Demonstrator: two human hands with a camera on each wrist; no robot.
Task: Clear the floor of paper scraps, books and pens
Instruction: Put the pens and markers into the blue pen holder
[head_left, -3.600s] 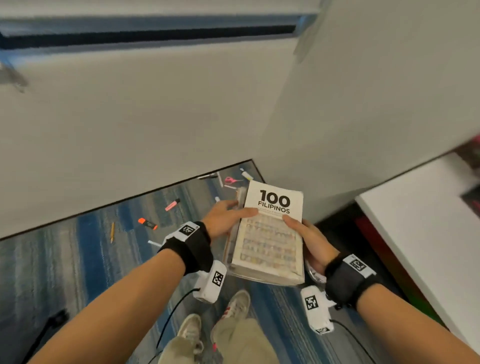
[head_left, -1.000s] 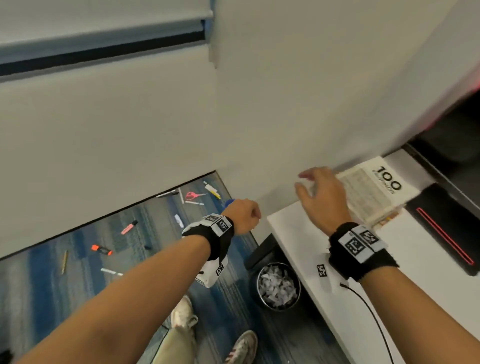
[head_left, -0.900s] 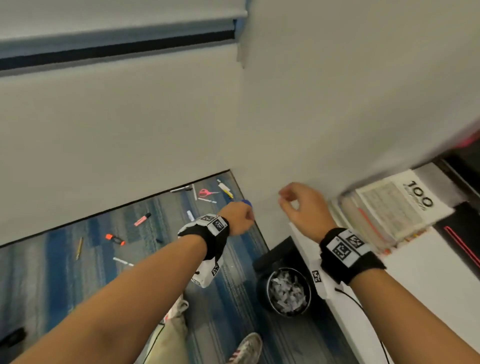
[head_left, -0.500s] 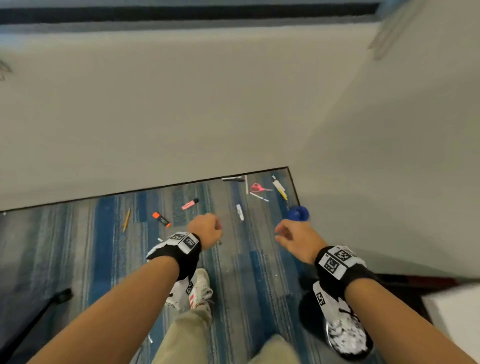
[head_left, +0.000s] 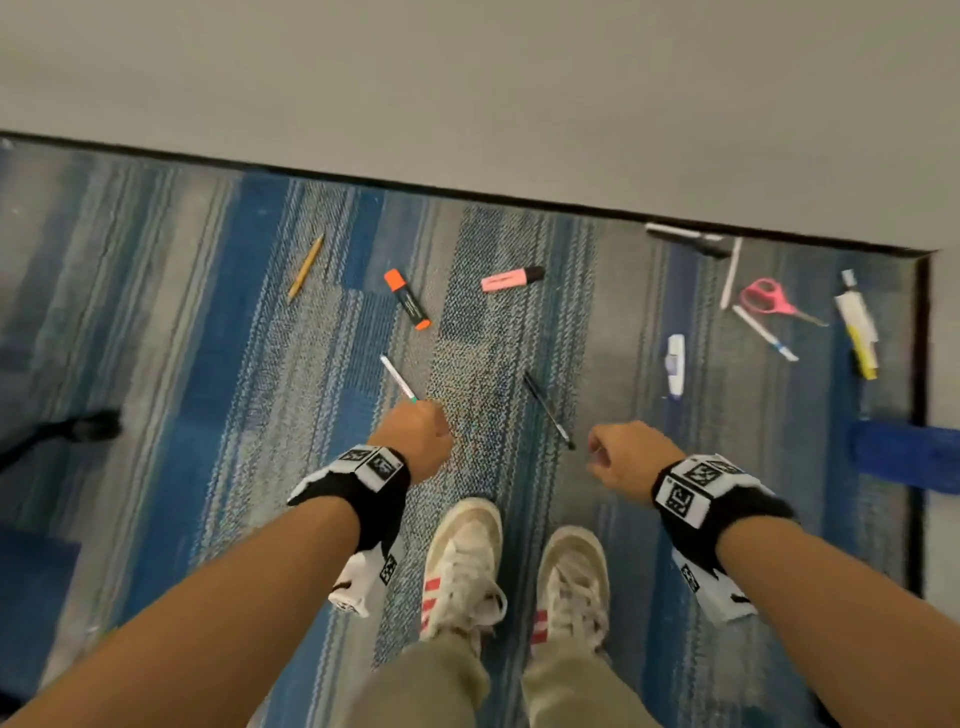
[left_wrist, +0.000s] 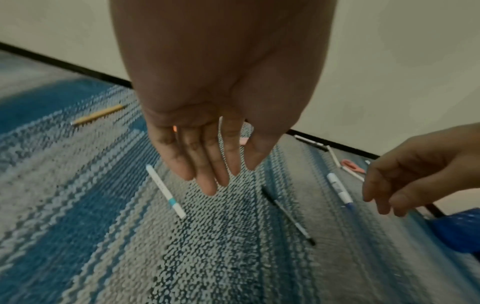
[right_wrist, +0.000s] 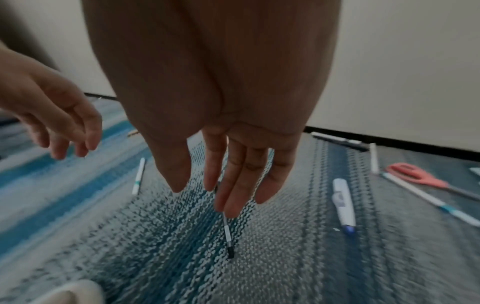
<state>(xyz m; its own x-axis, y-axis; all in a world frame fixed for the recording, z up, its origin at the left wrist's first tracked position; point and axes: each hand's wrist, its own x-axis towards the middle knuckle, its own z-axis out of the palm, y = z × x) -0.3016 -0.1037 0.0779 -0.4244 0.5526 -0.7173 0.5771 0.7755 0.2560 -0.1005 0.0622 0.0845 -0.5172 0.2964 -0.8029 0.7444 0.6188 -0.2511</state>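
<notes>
Both hands, left hand (head_left: 418, 436) and right hand (head_left: 626, 457), hang empty, fingers (right_wrist: 233, 197) loosely extended; below them pens (head_left: 548, 410) (plus highlighters, scissors) remain on the floor (head_left: 208, 364).

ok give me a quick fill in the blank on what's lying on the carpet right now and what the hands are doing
1. Both the left hand and the right hand hold ____.
2. The scissors have ____ handles.
3. The highlighter nearest the pencil is ____.
4. The black pen lies on the ____.

Missing words: nothing; pink; orange; carpet
</notes>
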